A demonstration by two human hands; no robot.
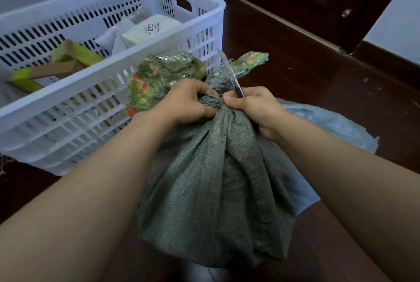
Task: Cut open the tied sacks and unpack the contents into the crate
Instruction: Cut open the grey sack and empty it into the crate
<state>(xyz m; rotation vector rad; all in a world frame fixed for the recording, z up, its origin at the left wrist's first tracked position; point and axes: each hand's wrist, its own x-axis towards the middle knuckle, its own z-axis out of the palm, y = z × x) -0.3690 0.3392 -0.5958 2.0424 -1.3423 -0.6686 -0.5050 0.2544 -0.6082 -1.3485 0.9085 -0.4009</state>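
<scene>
Left grip [188,99] clenches the neck of the grey sack [216,168]; right grip [256,110] grasps a cutter [230,72] (blade pointing away).

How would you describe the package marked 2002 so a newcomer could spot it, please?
Look into the white slotted plastic crate beside the grey woven sack. Near its far right corner lies a white rectangular package; unlike the yellow-green boxes, it bears black digits 2002.
</scene>
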